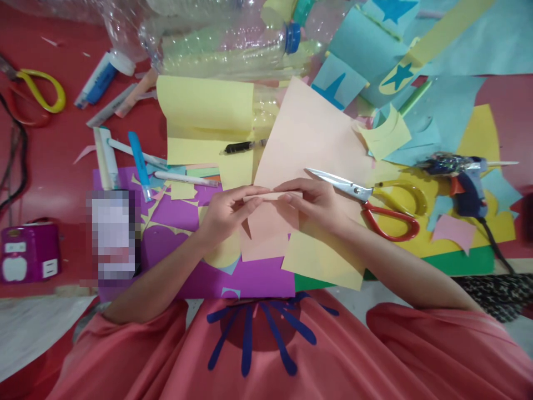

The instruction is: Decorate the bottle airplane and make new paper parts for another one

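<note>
Between both hands, level over the table's middle, is a narrow strip of peach paper (272, 196), seemingly folded or rolled. My left hand (231, 211) pinches its left end between thumb and fingers. At the other end my right hand (314, 201) grips it the same way. Under the hands lie pieces of peach paper (266, 239) and a large peach sheet (316, 133). Scissors with red and yellow handles (362, 194) rest just right of my right hand, blades toward the upper left. A black pen (239, 148) lies on yellow paper (208, 111) beyond the hands.
Clear plastic bottles (225, 47) lie along the back. A blue hot glue gun (468, 183) with its cord is at the right. On the left are markers (139, 161), a pixelated phone-like object (112, 233), a purple sharpener-like box (31, 253) and another pair of scissors (44, 91).
</note>
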Motion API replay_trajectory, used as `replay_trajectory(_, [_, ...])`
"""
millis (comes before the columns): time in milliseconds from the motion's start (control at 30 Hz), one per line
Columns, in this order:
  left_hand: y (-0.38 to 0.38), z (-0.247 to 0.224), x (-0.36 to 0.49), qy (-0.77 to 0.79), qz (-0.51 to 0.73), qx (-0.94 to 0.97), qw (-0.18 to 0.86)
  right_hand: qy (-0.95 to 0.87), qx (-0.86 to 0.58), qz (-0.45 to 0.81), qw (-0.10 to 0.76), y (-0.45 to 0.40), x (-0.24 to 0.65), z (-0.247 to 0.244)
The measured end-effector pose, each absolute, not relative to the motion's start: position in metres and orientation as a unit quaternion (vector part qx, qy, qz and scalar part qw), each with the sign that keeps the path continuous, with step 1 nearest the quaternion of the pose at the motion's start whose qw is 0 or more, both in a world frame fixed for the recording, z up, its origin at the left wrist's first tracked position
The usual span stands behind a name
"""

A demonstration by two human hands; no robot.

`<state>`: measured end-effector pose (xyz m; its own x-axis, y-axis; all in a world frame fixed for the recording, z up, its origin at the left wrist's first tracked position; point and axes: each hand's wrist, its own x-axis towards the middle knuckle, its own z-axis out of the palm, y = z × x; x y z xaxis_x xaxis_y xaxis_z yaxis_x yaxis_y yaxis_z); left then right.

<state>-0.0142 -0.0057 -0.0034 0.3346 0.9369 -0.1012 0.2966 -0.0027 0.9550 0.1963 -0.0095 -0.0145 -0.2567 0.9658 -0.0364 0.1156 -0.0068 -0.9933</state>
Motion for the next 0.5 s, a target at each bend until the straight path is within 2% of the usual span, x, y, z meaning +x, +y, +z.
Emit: replay_trajectory(500, [-0.0040,-0.0053,-0.0145,0.478,0.309,0.649,0.505,-0.674,-0.459,0.469,0.339,-0.0128,0.1951,-0.0164])
